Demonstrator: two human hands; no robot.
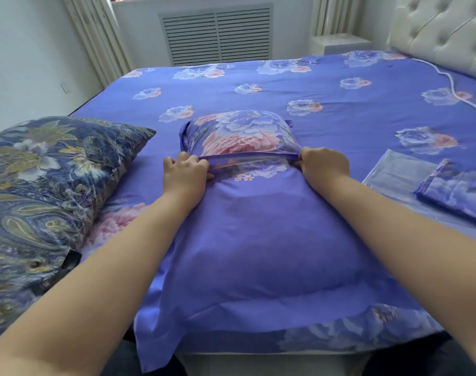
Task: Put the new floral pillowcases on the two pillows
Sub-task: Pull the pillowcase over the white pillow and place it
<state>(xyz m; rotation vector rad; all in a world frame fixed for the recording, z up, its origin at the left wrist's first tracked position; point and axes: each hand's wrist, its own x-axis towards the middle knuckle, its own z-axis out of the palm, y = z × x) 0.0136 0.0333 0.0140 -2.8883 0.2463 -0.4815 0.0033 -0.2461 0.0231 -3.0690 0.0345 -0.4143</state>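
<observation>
a single wide-angle view is given, taken from the person's head at the near edge of the bed [340,109]. it is aimed forward and down across the mattress toward the far wall vent [218,33]. both forearms are seen close below the lens; straight lines are bowed near the frame edges.

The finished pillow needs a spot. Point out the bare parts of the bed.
Free: the sheet from beyond the pillow to the far edge, and rightward toward the headboard, bar a white cord. Crowded: the near left, with the paisley pillow, and the near right, with the folded pillowcase on its plastic bag.
</observation>
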